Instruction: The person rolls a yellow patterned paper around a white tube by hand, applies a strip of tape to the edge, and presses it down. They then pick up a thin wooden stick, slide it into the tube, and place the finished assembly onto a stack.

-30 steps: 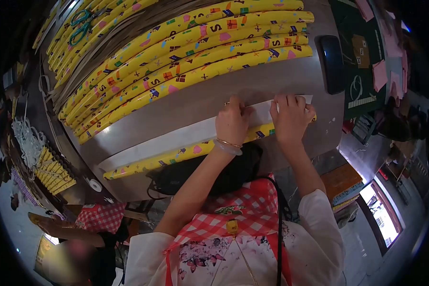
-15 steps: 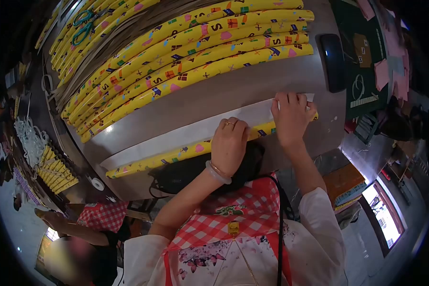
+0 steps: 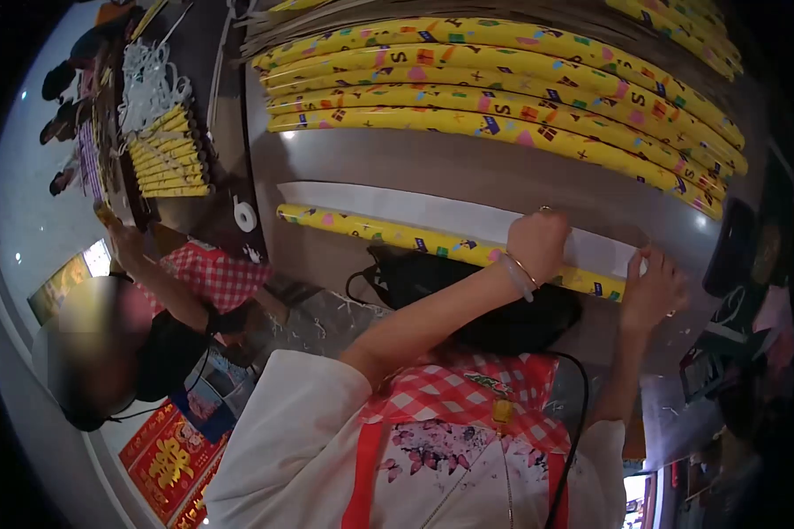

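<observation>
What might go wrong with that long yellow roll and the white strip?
The yellow roll might go crooked, because the left hand and right hand are both near one end. The white strip might crease if the fingers at its end press too hard.

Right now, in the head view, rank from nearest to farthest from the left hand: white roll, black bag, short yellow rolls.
1. Black bag, just below the left hand
2. White roll, off to the left
3. Short yellow rolls, farther left
</observation>
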Demonstrator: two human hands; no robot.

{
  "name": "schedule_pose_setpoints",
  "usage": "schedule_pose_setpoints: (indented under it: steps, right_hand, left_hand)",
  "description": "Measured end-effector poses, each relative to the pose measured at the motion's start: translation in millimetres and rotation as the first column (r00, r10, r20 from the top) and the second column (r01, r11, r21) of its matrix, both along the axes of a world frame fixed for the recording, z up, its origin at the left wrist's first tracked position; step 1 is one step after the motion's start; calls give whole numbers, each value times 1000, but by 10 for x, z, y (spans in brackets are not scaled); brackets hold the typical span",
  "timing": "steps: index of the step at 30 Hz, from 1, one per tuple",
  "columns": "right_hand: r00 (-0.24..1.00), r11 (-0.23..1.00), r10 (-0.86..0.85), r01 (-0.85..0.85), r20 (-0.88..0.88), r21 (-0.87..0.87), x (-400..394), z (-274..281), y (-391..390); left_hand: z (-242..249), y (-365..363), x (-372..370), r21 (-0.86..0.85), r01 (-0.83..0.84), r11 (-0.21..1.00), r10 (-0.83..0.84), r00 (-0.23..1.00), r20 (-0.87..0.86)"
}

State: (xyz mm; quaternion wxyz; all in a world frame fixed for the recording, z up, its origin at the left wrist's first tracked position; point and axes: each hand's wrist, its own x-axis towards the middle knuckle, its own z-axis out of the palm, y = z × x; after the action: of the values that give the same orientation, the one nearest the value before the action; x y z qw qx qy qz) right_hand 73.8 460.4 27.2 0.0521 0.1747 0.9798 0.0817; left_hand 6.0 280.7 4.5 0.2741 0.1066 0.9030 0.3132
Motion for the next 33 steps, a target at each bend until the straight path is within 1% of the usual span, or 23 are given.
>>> schedule_pose_setpoints:
  steps: [2,4,5,7,11,12,13,14,15,17,18,20,22,23,24,25,26,27,28,29,31,32,33]
  right_hand:
    - [999,998,14,-17,40,67,19,-22,32]
    - [999,998,12,-15,53,57,16,-37,37]
    - [997,998,-9,4,76,63,16,-35,29]
    - [997,998,-8,3,76,59,-4,-15,8]
    - [997,999,-6,3,72,42,-8,-2,2]
    - [998,999,-3,0,69,42,-19,-2,-15]
    - [998,999,-4,2,61,33,-26,3,-30]
    - [998,999,-11,9,55,32,-24,20,-22]
    - [998,998,-21,17,57,55,-25,30,-12]
    - [995,999,-37,37,94,5,-19,26,10]
    - [997,1000,-25,26,66,-10,0,21,15]
    - [999,998,-17,19,31,-56,34,36,33]
    - [999,992,-14,19,48,-123,47,77,71]
    - [997,987,-10,21,70,-160,48,92,86]
    - [996,990,-34,45,80,-132,56,102,108]
    - [996,984,-27,41,85,-172,55,102,125]
    - [996,975,-17,36,85,-218,56,103,138]
    - [998,975,11,3,59,-223,66,104,156]
    - [998,975,-10,23,59,-219,73,91,173]
    - [998,977,-2,14,59,-212,77,67,185]
    - [998,979,-11,22,57,-204,68,77,193]
    - [999,971,-2,13,48,-238,37,140,198]
    - [999,963,7,4,40,-270,38,179,217]
  left_hand:
    - [35,-193,-71,15,-37,999,37,999,7]
    - [42,-378,-115,124,-54,991,40,993,109]
    - [30,-443,-95,116,-62,991,50,993,104]
    - [-16,-549,-33,201,-141,969,146,989,-11]
    - [3,-686,3,205,-164,965,183,980,-79]
    - [47,-664,14,160,-160,974,180,976,-123]
    - [93,-629,29,116,-156,981,174,971,-166]
    - [152,-553,44,127,-154,980,174,971,-165]
    - [212,-431,70,184,-113,976,146,973,-179]
    - [214,-161,143,280,-7,960,62,980,-189]
    - [191,-30,166,332,22,943,38,984,-173]
    - [156,226,161,301,104,948,-22,964,-264]
    - [145,465,175,359,120,925,-36,972,-234]
    - [117,552,177,348,123,929,-50,976,-213]
    - [71,646,186,327,124,937,-62,979,-194]
    - [-8,740,200,395,82,915,-26,989,-144]
    - [-15,814,208,407,97,908,-42,989,-142]
    - [-24,872,209,430,78,900,-33,993,-112]
    - [-32,915,210,447,60,892,-27,996,-80]
    - [-43,941,209,448,79,890,-48,995,-82]
    - [-74,985,201,500,123,857,-52,987,-155]
    - [-106,999,204,501,138,854,-68,986,-155]
    - [-140,1000,212,487,102,867,-33,988,-148]
